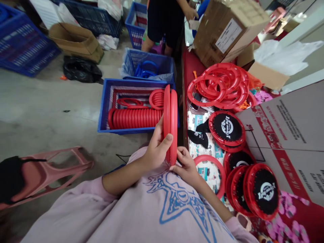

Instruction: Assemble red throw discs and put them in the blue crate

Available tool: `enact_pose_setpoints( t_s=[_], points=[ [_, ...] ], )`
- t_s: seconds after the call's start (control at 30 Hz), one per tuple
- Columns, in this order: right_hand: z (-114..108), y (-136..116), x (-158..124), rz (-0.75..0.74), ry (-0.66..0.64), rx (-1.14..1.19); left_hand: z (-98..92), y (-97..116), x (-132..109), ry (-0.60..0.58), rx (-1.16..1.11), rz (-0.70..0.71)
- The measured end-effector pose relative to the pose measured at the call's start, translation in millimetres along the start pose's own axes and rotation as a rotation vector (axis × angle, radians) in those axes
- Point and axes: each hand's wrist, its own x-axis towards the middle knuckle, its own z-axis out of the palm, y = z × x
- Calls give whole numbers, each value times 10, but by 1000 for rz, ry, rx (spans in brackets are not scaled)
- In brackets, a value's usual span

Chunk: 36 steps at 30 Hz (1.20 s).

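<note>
Head view: I see the left hand [155, 152] gripping a pair of smooth red plastic rings [173, 125], upright on edge at mid-frame. Bent fingers of the right hand [186, 165] touch their lower edge; I can't tell whether they pinch it. Just above centre-left, a blue plastic crate [102, 108] holds a row of ribbed-looking red rings [135, 118]. Black-centred, red-rimmed round discs [267, 192] lean lower right.
</note>
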Motion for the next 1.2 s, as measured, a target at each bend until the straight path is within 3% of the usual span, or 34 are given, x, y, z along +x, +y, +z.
enact_pose_setpoints(
  t_s=[0.13, 0.33, 0.5, 0.7, 0.93, 1.0, 1.07, 1.1, 1.13, 1.2],
  points=[
    [-10, -4, -9, -31, 26, -88, -11, 63, -12, -2, 5, 43],
    [-4, -3, 31, -40, -21, -83, -67, 15, -17, -20, -81, -52],
    [12, -4, 62, -24, -44, -51, -56, -6, -4, 31, -20, -74],
    [-15, -4, 41, -18, -65, -106, -29, 10, -3, 13, 61, -58],
    [68, -41, 120, -99, -1, -367, -53, 18, 125, -41, 568, -89],
    [-50, -26, 166, -151, 157, -518, -200, 72, 197, -181, 744, 18],
    [-292, 2, 211, -102, 400, -692, -406, 155, 278, -425, 905, 205],
    [-443, 18, 228, -44, 444, -766, -512, 203, 320, -566, 959, 296],
    [-598, 37, 239, 22, 406, -817, -608, 252, 361, -704, 995, 354],
    [-858, 78, 238, 91, 98, -833, -742, 343, 432, -929, 1046, 368]
  ],
)
